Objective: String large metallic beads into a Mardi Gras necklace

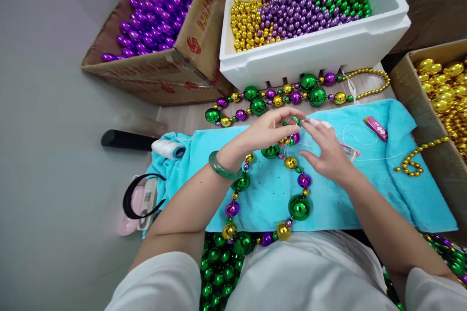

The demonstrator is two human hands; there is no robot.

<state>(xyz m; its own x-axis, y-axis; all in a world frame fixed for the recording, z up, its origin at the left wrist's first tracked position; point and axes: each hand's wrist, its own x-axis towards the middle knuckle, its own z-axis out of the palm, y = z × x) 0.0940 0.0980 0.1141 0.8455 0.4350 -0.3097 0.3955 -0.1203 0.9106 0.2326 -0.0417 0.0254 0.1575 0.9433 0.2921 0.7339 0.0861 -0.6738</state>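
Note:
A necklace of green, gold and purple beads (pixel 299 207) hangs in a loop over the towel and down to my lap. My left hand (pixel 272 129), with a green bangle on the wrist, is closed around the upper end of this necklace, where thin white thread (pixel 291 137) shows at the fingertips. Close beside it is my right hand (pixel 324 148), its thumb apart from the other fingers and a white wrap on one finger. Its index fingertip is at the thread by the left fingertips. Whether it touches the thread is too fine to make out.
The blue towel (pixel 328 214) carries a thread spool (pixel 168 149), a small pink packet (pixel 375 128) and a gold bead strand (pixel 412 167). Behind are a finished-looking bead strand (pixel 258 106), a white foam box (pixel 310 53) and a cardboard box (pixel 146 75). Another box (pixel 419 102) borders the right.

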